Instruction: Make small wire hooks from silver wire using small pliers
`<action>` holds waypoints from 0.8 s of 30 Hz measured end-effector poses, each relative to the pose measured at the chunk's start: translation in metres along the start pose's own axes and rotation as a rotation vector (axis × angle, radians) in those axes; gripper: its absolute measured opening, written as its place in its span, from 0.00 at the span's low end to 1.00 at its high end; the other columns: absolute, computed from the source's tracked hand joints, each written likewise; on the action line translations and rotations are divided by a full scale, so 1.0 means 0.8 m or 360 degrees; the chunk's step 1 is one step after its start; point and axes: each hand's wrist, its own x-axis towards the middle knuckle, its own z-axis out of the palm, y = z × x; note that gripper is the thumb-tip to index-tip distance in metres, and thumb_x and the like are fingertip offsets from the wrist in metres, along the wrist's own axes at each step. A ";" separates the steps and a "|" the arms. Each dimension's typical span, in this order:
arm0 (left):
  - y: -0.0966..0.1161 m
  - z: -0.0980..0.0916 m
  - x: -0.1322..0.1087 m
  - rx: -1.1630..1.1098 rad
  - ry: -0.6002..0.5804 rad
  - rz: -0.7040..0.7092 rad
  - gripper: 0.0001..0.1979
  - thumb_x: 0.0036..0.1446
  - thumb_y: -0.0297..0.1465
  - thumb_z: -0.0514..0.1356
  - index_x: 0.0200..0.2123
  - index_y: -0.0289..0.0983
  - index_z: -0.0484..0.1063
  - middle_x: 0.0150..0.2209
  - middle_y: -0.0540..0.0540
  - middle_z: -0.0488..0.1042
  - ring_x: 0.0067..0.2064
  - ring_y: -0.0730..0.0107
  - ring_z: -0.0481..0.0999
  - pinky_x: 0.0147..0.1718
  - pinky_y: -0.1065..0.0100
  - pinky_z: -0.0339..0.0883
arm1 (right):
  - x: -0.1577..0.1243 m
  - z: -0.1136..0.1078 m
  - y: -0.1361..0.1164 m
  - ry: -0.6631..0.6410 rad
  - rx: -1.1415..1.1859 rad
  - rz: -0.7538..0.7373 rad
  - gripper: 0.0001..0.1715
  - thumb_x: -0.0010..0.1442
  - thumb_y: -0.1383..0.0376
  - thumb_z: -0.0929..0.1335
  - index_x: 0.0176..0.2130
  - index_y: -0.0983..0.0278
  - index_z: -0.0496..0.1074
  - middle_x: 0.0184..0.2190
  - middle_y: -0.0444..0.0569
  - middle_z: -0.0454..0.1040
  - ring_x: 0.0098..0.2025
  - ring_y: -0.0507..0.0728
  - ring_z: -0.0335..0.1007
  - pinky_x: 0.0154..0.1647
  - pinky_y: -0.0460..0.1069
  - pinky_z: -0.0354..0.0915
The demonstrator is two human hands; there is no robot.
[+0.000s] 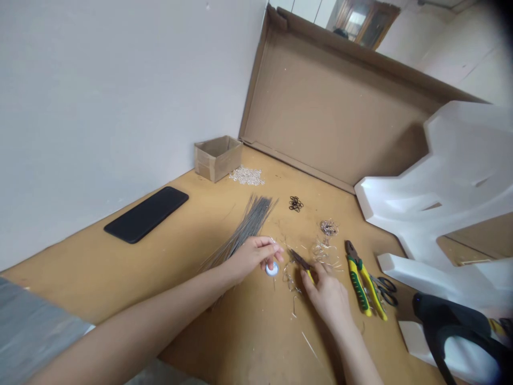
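Near the middle of the table, my left hand (260, 254) has its thumb and fingers pinched together. Whatever they hold is too small to make out. Just below the fingertips shows a small light-blue round object (271, 269); I cannot tell whether the hand touches it. My right hand (326, 291) is closed on long-nose pliers (300, 260) with dark jaws and yellow handles, the jaws pointing toward my left hand. Behind my left hand lies a bundle of thin grey wires (254, 216), partly covered by the hand. Bent wire pieces (290, 278) lie between the hands.
Larger green-and-yellow pliers (360, 280) and black-handled scissors (387, 291) lie at right. Farther back are black rings (295, 203), a silver ring pile (328, 228), clear small pieces (246, 175) and a cardboard box (218, 159). A black phone (146, 215) lies left; white foam (460, 160) stands right.
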 end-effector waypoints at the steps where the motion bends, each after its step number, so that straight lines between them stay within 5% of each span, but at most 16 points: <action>1: 0.000 0.000 0.001 0.0016 0.0025 -0.0016 0.10 0.50 0.35 0.57 0.27 0.33 0.71 0.27 0.46 0.74 0.20 0.80 0.66 0.18 0.76 0.56 | 0.000 0.003 0.001 0.0008 -0.0122 -0.0064 0.15 0.56 0.57 0.62 0.40 0.61 0.70 0.36 0.52 0.72 0.32 0.58 0.70 0.27 0.48 0.59; 7: 0.002 0.005 0.000 0.0117 -0.0004 -0.0071 0.11 0.48 0.37 0.58 0.23 0.33 0.70 0.24 0.48 0.74 0.20 0.79 0.67 0.18 0.76 0.55 | 0.000 0.001 -0.003 0.0239 -0.0291 -0.0308 0.13 0.54 0.59 0.65 0.39 0.62 0.71 0.36 0.54 0.72 0.38 0.62 0.68 0.35 0.54 0.62; 11: 0.006 0.011 -0.007 0.0123 -0.0076 -0.0128 0.11 0.48 0.36 0.57 0.24 0.33 0.70 0.23 0.48 0.73 0.19 0.79 0.66 0.17 0.75 0.54 | -0.008 -0.010 -0.022 0.0437 0.0113 -0.0564 0.11 0.57 0.64 0.64 0.41 0.62 0.69 0.35 0.52 0.73 0.38 0.59 0.68 0.38 0.54 0.64; 16: 0.002 0.020 -0.012 0.0170 -0.0095 -0.0219 0.08 0.46 0.33 0.57 0.23 0.33 0.71 0.18 0.51 0.69 0.17 0.79 0.65 0.16 0.76 0.52 | -0.020 -0.006 -0.046 0.0292 0.0344 -0.1045 0.15 0.58 0.69 0.63 0.45 0.59 0.69 0.34 0.51 0.73 0.35 0.56 0.68 0.35 0.52 0.65; 24: 0.001 0.023 -0.017 0.0157 -0.0241 -0.0262 0.08 0.46 0.33 0.57 0.22 0.34 0.69 0.17 0.53 0.68 0.18 0.79 0.66 0.16 0.75 0.53 | -0.024 0.002 -0.044 0.0245 0.0652 -0.1000 0.12 0.57 0.69 0.64 0.41 0.58 0.73 0.33 0.50 0.73 0.33 0.55 0.69 0.32 0.51 0.66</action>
